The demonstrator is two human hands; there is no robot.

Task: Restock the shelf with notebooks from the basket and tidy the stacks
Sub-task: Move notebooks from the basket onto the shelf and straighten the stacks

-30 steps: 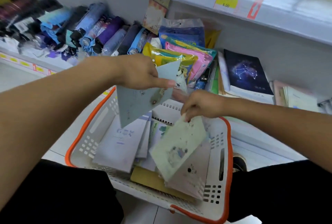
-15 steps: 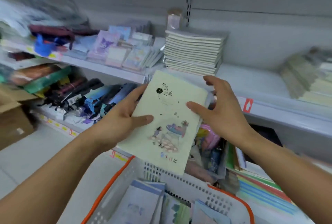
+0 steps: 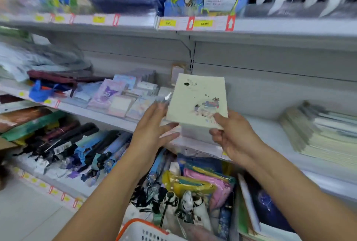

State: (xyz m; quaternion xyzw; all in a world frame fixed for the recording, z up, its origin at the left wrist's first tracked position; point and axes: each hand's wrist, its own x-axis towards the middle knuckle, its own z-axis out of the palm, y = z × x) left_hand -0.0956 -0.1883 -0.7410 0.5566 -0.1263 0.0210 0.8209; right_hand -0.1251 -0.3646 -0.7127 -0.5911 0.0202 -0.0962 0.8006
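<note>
A pale green notebook point(image 3: 197, 101) with a small cartoon print is held flat over the middle shelf point(image 3: 270, 132). It covers the notebook stack point(image 3: 194, 131), of which only the front edge shows beneath. My right hand point(image 3: 234, 139) pinches the notebook's near right corner, thumb on top. At the notebook's left edge my left hand point(image 3: 151, 130) has its fingers straight and touches the edge without curling round it. The white basket with an orange rim point(image 3: 139, 225) peeks in at the bottom; its contents are out of view.
A second notebook stack point(image 3: 318, 134) lies on the same shelf to the right, small notepads point(image 3: 116, 97) to the left. The lower shelf holds folded umbrellas point(image 3: 77, 148), coloured pouches point(image 3: 202, 184) and a dark constellation notebook point(image 3: 270, 211). The shelf above overhangs with price tags point(image 3: 204, 23).
Both hands lifted the green notebook out of the basket and carried it up and forward over the stack. My left hand went from gripping it to straight fingers at its edge.
</note>
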